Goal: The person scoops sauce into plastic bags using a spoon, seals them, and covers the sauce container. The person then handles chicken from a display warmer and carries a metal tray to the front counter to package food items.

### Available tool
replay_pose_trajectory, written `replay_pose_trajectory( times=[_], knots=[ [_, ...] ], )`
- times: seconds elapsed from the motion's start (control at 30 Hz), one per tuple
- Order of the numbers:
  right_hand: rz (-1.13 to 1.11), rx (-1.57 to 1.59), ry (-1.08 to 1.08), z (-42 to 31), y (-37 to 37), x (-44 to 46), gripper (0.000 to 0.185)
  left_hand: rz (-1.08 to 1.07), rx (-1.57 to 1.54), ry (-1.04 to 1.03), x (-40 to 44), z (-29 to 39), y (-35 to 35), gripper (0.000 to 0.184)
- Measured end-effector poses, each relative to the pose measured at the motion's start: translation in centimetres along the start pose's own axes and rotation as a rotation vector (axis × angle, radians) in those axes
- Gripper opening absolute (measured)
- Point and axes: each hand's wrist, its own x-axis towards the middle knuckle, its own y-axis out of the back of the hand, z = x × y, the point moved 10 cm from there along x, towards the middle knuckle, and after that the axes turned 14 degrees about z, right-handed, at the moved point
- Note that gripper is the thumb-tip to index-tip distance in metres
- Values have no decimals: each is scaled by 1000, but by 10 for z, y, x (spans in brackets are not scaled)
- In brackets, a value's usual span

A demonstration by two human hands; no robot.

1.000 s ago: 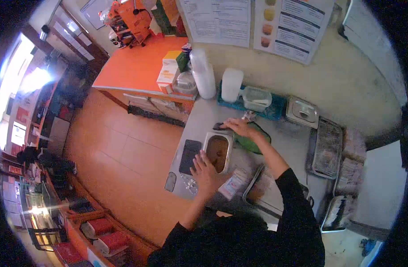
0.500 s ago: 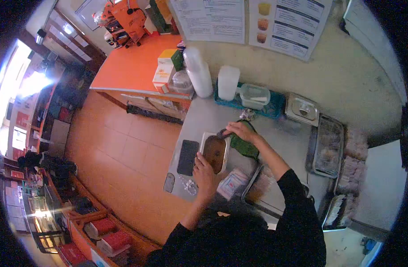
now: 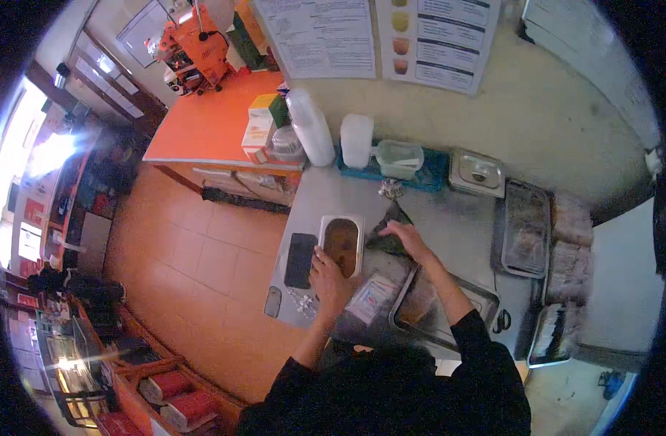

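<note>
A small rectangular metal food pan (image 3: pixel 362 236) with brown contents stands on the steel table. My left hand (image 3: pixel 329 282) grips its near left side, fingers along the rim. Right of the pan, my right hand (image 3: pixel 405 238) has its fingers closed on a dark green cloth (image 3: pixel 395 218) lying bunched on the table; the fingertips are partly hidden. A dark phone-like slab (image 3: pixel 300 260) lies left of the pan. Near my left wrist is a white printed packet (image 3: pixel 373 299). Crumpled clear plastic (image 3: pixel 302 302) lies at the table's front left.
A large metal tray (image 3: pixel 485 296) sits right of the packet, with black scissors (image 3: pixel 502 320) beside it. Along the wall stand a blue tray (image 3: pixel 436 176) with plastic tubs, a lidded steel pan (image 3: pixel 477 174) and stacked cups (image 3: pixel 311 129). A covered tray (image 3: pixel 525 229) stands at right.
My right hand has moved from over the pan's far right rim to the right, onto the green cloth, which now looks more bunched. My left hand stays at the pan. The view has shifted slightly.
</note>
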Motion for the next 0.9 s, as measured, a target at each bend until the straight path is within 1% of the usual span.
replay_pose_trajectory(
  times=[0.03,0.1,0.13,0.2,0.23,0.3,0.37,0.43,0.53,0.6,0.67,0.73,0.77,0.83,0.9],
  knots=[
    [8,3,0,-2,-3,0,39,16,28,-14,1,3,1,118],
    [133,-20,135,-22,3,5,38,38,52,-41,6,9,0,118],
    [141,-21,138,-23,1,9,38,44,51,-39,9,8,-2,117],
    [83,-188,224,-21,-16,22,38,53,47,-39,14,11,-5,117],
    [95,-224,283,-19,-20,30,32,58,57,-29,17,12,-5,116],
    [80,-275,322,-14,-26,38,30,70,69,-15,23,12,-2,116],
    [59,-325,355,-11,-33,35,29,13,22,-13,23,11,-5,115],
    [77,-375,453,-24,-38,18,32,7,20,-2,25,10,-7,115],
    [112,-367,471,-24,-41,4,35,-6,26,17,24,7,-10,116],
    [95,-338,483,-15,-47,-1,37,-7,32,20,22,2,-17,117],
    [89,-311,500,-8,-52,-7,39,172,88,-82,24,4,-15,119],
    [128,-335,517,-5,-53,-16,47,172,90,-79,23,8,-11,119],
    [129,-335,517,-3,-53,-17,47,167,99,-76,22,8,-9,119],
    [58,-321,522,-1,-59,-20,53,160,95,-79,22,6,-10,119],
    [25,-385,515,4,-64,-31,53,161,88,-81,24,5,-10,119]
  ],
)
